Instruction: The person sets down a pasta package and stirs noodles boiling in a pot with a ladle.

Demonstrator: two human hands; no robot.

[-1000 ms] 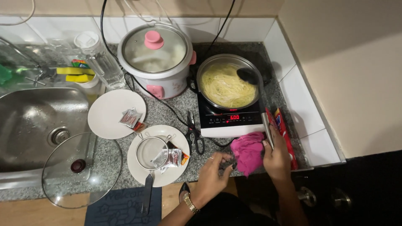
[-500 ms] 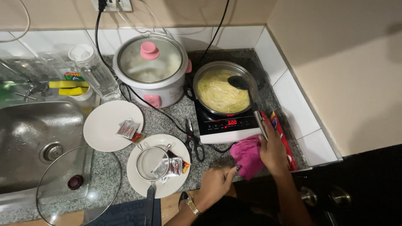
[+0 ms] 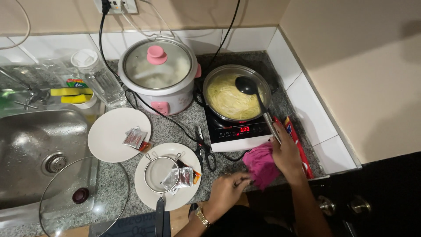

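On the granite counter [image 3: 302, 131] at the right, my right hand [image 3: 287, 153] is clasped around the end of the long handle of a black ladle [image 3: 256, 98], whose bowl rests in a pan of pale noodles [image 3: 234, 94]. That pan sits on a small induction cooker [image 3: 239, 129] with a lit red display. My right palm also lies over the edge of a pink cloth [image 3: 261, 164] bunched on the counter just in front of the cooker. My left hand [image 3: 228, 191], with a gold watch at the wrist, sits near the counter's front edge with its fingertips touching the near side of the same cloth; the fingers are curled, but I cannot tell whether they actually pinch it. A long red packet [image 3: 298, 142] lies beside my right hand, towards the tiled wall.

Left of the cloth lie black scissors [image 3: 205, 149], then a white plate [image 3: 169, 175] carrying a small mesh strainer [image 3: 158, 173] and opened silver sachets [image 3: 180, 177]. A second white plate [image 3: 115, 134] with another sachet lies further left, next to the steel sink [image 3: 35, 153]. A glass lid [image 3: 83, 197] leans across the sink's edge. Behind the plates stands a white rice cooker [image 3: 158, 72] with a pink knob, just beside the pan.
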